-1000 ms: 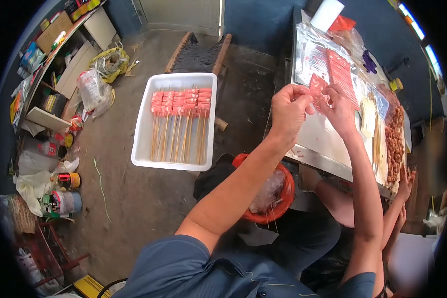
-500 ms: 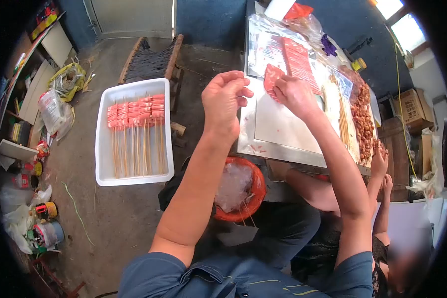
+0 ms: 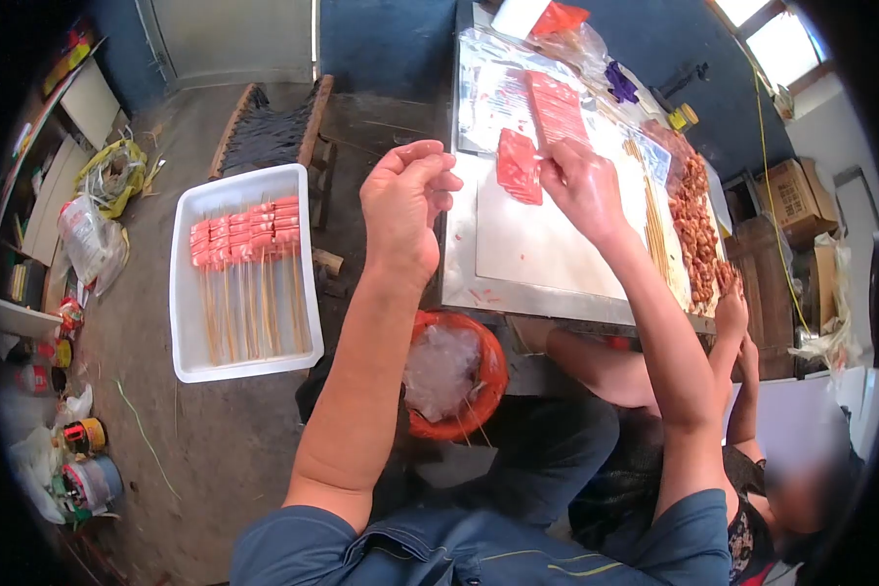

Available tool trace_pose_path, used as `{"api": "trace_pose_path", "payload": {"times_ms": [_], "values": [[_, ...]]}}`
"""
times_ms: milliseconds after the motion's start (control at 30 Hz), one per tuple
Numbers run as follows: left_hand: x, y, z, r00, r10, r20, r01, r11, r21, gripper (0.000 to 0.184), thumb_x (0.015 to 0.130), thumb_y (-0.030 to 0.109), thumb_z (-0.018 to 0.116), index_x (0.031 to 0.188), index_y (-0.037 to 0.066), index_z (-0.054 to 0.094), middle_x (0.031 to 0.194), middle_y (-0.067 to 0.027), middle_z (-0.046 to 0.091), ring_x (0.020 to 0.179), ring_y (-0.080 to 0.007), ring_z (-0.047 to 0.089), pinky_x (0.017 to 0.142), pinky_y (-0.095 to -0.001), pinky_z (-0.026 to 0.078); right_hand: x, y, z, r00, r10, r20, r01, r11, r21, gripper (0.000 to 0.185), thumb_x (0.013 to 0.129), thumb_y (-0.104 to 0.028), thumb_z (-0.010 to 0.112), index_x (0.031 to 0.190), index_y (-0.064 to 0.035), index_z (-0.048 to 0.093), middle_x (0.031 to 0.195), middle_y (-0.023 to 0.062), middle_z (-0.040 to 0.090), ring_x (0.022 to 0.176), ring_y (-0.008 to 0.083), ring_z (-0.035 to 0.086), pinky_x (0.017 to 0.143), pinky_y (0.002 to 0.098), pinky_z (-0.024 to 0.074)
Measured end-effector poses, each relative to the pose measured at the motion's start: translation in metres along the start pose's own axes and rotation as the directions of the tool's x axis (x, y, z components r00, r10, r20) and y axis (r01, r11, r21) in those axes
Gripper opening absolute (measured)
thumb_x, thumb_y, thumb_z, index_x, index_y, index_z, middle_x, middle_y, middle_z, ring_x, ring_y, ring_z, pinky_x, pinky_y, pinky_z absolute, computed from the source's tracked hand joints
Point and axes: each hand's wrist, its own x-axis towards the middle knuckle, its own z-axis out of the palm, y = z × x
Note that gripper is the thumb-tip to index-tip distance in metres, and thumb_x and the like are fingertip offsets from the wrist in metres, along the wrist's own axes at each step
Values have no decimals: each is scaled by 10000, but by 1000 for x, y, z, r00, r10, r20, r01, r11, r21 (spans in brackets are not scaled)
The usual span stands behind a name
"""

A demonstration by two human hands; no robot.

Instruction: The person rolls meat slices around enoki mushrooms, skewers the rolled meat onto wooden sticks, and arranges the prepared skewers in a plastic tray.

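Note:
My right hand (image 3: pixel 584 190) is at the table with its fingers curled together at the right edge of a flat pink slice of meat (image 3: pixel 519 166). Its fingertips are partly hidden and appear to pinch that edge. My left hand (image 3: pixel 403 205) is raised in front of the table's left edge, thumb and fingers curled closed, and nothing shows in it. Behind the slice lies a long row of overlapping pink slices (image 3: pixel 559 109). To the right are bamboo skewers (image 3: pixel 654 230) on the table. Below the slice is a pale board (image 3: pixel 547 254).
A white tray (image 3: pixel 181 337) of skewered meat stands at left, before a low stool (image 3: pixel 269 132). A red-lined bucket (image 3: pixel 493 376) with clear plastic sits below the table. Dark red meat chunks (image 3: pixel 693 230) line the table's right side, where a co-worker's hand (image 3: pixel 731 303) reaches in.
The view has shifted, so the scene sits further left. My right hand has moved right relative to the slice, uncovering more of it. My left hand keeps its curled pose.

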Motion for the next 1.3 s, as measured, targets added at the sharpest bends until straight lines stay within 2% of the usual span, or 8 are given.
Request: {"api": "trace_pose_path", "payload": {"times_ms": [300,533,733,867,1033,1167,1233,1300], "values": [[1,-2,-4,1000,-10,28,9,1000,15,132,900,-1,587,1028,11,619,893,-112,686,680,-146,646,557,-239,504,-101,-61,-33,984,-25,179,19,999,35,135,750,-43,690,880,-25,654,834,117,653,739,306,648,663,404,524],[-1,-9,1,998,-37,43,35,999,39,149,867,4,628,1016,4,613,858,-94,677,673,-139,634,556,-230,469,-124,-62,-36,999,46,30,-49,992,118,81,788,-100,685,832,-59,631,795,86,609,718,279,625,646,399,513],[-1,-13,4,998,-45,47,41,997,69,146,870,15,626,1016,6,617,856,-88,675,677,-137,633,563,-232,468,-121,33,-28,833,550,-53,-533,825,190,115,840,-136,679,878,-28,697,795,139,687,702,225,672,643,325,519],[-1,-18,8,997,-53,59,46,992,121,183,844,22,658,1025,33,635,875,-73,694,693,-123,638,602,-236,492,-119,146,-11,758,637,-139,-588,759,279,231,881,-228,675,956,-18,731,818,113,732,712,150,674,682,310,521],[-3,-22,16,997,-50,54,45,994,96,152,838,4,647,987,27,630,856,-92,700,666,-142,636,591,-257,478,-76,164,-32,728,681,-83,-686,721,-95,407,790,-404,745,873,-6,733,734,142,709,670,234,684,654,360,519],[-8,-21,21,996,-72,50,68,994,82,124,859,10,619,983,17,623,881,-115,687,679,-155,626,605,-266,462,-66,185,-26,629,775,62,-762,630,-147,360,722,-347,753,813,-1,723,711,139,703,662,230,678,667,363,518],[-8,-20,20,996,-72,45,68,994,85,124,860,10,616,983,17,624,881,-114,687,679,-155,627,609,-266,463,-65,187,-24,661,750,34,-745,661,-85,209,727,-204,731,733,1,690,601,63,623,460,136,557,414,304,430],[-8,-20,20,996,-75,43,71,994,87,123,861,10,614,983,17,626,880,-114,687,678,-156,627,612,-266,464,-60,184,-28,613,785,91,-787,617,-21,195,721,-183,725,718,7,679,591,58,610,445,132,544,399,300,412]]}}
